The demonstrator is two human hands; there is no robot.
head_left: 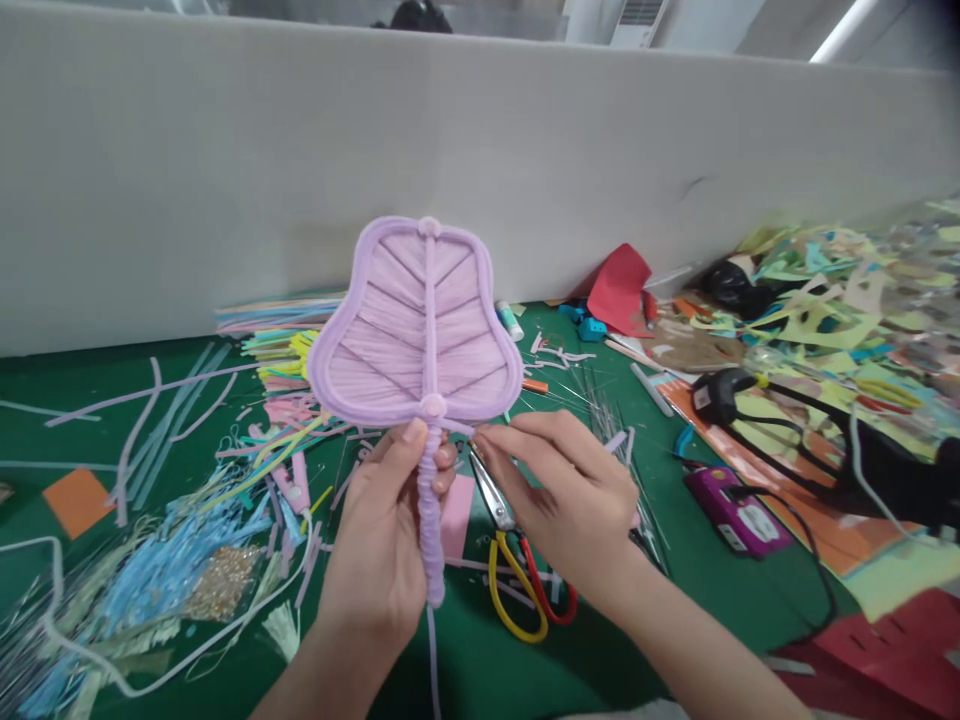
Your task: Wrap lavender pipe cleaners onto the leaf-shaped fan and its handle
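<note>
A lilac hand fan made of pipe cleaners stands upright in front of me, its broad ribbed face above a wrapped handle. My left hand is closed round the upper part of that handle. From the base of the fan's face a short lilac pipe cleaner sticks out to the right, and my right hand pinches its end between thumb and fingers. Another thin lilac strand hangs below the handle. Scissors with one yellow and one red handle loop lie on the table below my right hand.
Bundled coloured pipe cleaners and blue tassels lie on the left with an orange paper square. On the right are a purple device with a cable, a black strapped object and paper scraps. A pale partition stands behind.
</note>
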